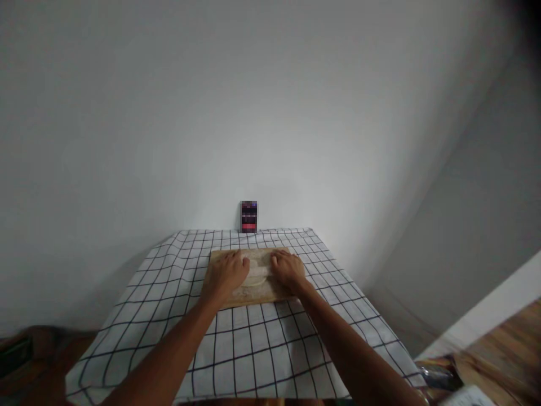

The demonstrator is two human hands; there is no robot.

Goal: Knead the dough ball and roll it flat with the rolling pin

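Observation:
A floury wooden board (240, 299) lies on the checked cloth, with a thin, flat piece of pale dough (256, 281) near its middle. Across the dough runs a pale rolling pin (258, 272), its middle showing between my hands. My left hand (228, 272) is closed over the pin's left end, thumb toward the centre. Over the right end, my right hand (288, 267) is closed in the same way, fingers curled. Both ends of the pin are hidden under my hands.
A white cloth with dark grid lines (253, 361) covers the table. At the back edge a phone-like upright object (249, 217), blurred out, leans against the white wall (253, 113). Blurred items (443, 375) lie low at the right, beyond the table's edge.

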